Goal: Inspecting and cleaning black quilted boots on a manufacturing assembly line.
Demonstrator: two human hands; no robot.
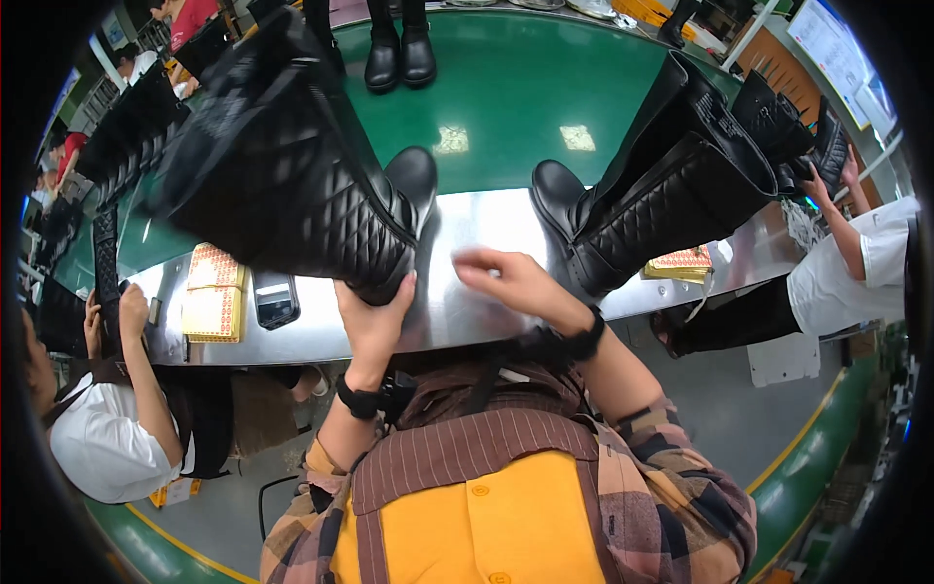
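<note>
Two tall black quilted boots stand on a shiny metal ledge (472,219) before me. My left hand (370,326) is closed round the heel of the left boot (321,185), its thumb up along the heel. That boot's shaft leans left and its upper part is blurred by motion. Between the boots hovers my right hand (506,280), fingers stretched out and slightly smeared, nothing in them. The right boot (647,185) rests just beyond it, untouched, its shaft leaning right with the open top showing a dark lining.
A phone (276,299) and a bundle of gold-and-red printed sheets (214,292) lie left on the ledge; a similar stack (679,263) sits behind the right boot. Beyond is a green belt (496,117) with another black pair (401,56). Co-workers handle boots at both sides.
</note>
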